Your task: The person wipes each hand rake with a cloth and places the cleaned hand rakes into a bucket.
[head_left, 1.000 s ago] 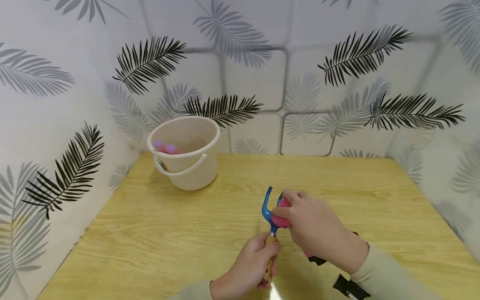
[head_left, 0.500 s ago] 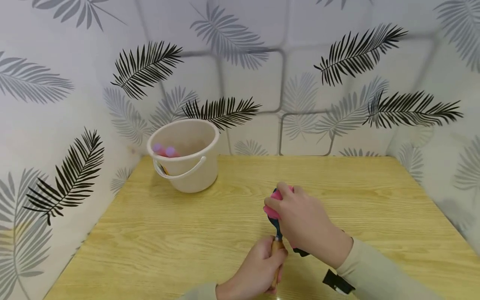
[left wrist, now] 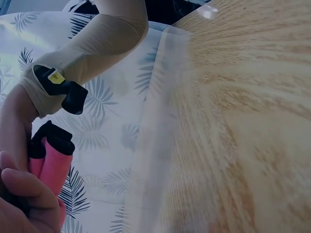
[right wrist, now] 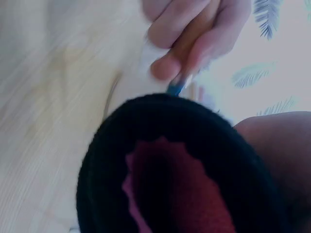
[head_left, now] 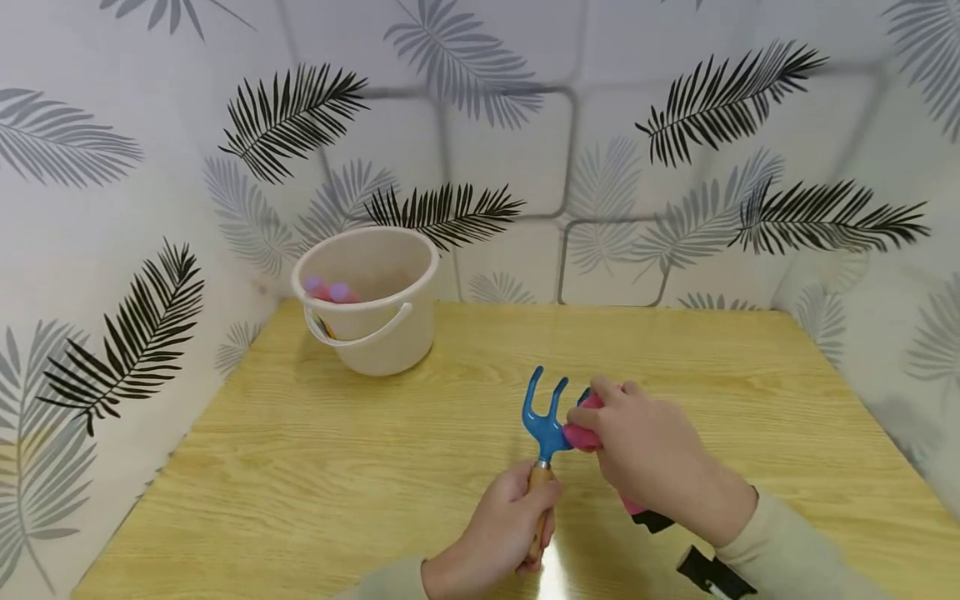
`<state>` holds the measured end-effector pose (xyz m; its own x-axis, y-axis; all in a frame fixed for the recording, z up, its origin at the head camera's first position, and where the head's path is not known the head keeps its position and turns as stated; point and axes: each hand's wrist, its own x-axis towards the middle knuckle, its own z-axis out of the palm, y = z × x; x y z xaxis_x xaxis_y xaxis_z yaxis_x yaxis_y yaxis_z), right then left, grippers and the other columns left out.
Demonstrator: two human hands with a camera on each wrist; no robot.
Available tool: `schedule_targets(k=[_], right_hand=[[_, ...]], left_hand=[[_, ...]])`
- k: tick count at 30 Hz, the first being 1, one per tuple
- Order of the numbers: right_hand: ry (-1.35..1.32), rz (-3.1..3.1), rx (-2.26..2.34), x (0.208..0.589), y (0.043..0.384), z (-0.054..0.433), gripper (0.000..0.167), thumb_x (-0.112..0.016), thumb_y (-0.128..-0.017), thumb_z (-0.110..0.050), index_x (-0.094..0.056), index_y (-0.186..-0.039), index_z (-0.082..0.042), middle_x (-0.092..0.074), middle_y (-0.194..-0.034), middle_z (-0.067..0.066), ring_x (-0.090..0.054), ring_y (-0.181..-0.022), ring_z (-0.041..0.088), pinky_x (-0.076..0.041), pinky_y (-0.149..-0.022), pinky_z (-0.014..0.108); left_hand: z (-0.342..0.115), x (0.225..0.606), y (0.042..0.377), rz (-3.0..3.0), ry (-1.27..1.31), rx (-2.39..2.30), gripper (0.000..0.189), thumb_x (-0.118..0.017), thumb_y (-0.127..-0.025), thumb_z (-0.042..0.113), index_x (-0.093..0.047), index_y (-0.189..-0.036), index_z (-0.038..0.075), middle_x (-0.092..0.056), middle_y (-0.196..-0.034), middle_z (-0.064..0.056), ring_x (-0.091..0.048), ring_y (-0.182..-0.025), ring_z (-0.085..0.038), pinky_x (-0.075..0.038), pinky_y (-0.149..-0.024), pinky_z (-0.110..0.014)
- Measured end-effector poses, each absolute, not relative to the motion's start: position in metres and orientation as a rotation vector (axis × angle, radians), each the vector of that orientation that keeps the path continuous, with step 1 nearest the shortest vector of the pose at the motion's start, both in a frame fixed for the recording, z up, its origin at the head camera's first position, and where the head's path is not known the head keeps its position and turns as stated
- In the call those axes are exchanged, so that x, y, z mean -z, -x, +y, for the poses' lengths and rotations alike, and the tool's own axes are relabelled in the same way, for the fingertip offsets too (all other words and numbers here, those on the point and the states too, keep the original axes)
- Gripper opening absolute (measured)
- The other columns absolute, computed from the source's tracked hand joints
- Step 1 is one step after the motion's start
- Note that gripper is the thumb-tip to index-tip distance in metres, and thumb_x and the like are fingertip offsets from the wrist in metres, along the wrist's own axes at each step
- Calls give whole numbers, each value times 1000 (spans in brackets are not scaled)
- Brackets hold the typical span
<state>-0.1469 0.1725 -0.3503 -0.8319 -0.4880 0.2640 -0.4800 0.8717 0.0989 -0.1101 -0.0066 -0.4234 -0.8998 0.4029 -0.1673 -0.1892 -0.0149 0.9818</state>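
My left hand (head_left: 501, 512) grips the wooden handle of a hand fork (head_left: 545, 433) with a blue head, tines pointing away from me. In my right hand (head_left: 652, 446) is a bunched pink glove (head_left: 582, 435) with a black cuff, pressed round the fork's right tine, which it mostly covers. The left and middle tines show bare. From the right wrist, the glove's cuff (right wrist: 160, 116) gapes toward the camera, with my left fingers on the handle beyond it. Pink folds of the glove (left wrist: 56, 167) hang below the right hand in the left wrist view.
A cream bucket (head_left: 390, 342) with its handle folded down stands at the back left of the wooden table (head_left: 300, 467). Two pink things with purple ends (head_left: 341, 293) show inside its rim. Leaf-patterned walls (head_left: 510, 267) rise behind and at both sides.
The glove in my right hand has moved from the fork's middle and left tines over to the right one, uncovering the others. My left hand has kept its grip, shifting slightly left.
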Motion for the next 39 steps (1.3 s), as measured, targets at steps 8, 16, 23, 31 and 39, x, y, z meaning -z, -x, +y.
schedule_targets(k=[8, 16, 23, 31, 39], right_hand=[[-743, -2693, 26, 357, 148, 172, 36, -82, -69, -9, -77, -99, -27, -62, -99, 7, -59, -73, 25, -54, -44, 35], [-765, -2683, -37, 357, 152, 170, 34, -79, -72, -7, -77, -101, -25, -60, -94, 4, -57, -71, 23, -51, -42, 31], [-646, -2756, -41, 369, 170, 186, 33, -77, -76, -6, -76, -104, -23, -57, -93, 7, -54, -68, 24, -49, -42, 31], [-627, -2717, -178, 344, 155, 191, 34, -73, -78, -8, -73, -106, -29, -56, -93, 2, -52, -69, 19, -43, -43, 29], [-666, -2601, -249, 325, 149, 196, 36, -73, -79, -8, -75, -110, -26, -60, -99, 4, -57, -77, 21, -49, -49, 35]], left_hand=[[-6, 426, 112, 1870, -203, -1977, 21, -52, -102, 24, -50, -100, 4, -49, -54, -1, -39, -33, -12, -34, -31, -22], [-9, 421, 114, 1899, -227, -1992, 18, -55, -99, 21, -52, -101, 3, -49, -55, 0, -39, -34, -10, -33, -30, -20], [-10, 417, 116, 1872, -153, -2029, 14, -56, -96, 16, -54, -103, 4, -52, -60, -1, -39, -37, -11, -31, -31, -20], [-17, 409, 128, 1850, -86, -2099, 35, -42, -101, 29, -59, -116, 2, -63, -66, -1, -37, -36, -7, -30, -32, -18], [-23, 412, 135, 1805, -151, -2127, 29, -60, -97, 22, -49, -116, 2, -63, -70, -1, -44, -52, -10, -32, -37, -18]])
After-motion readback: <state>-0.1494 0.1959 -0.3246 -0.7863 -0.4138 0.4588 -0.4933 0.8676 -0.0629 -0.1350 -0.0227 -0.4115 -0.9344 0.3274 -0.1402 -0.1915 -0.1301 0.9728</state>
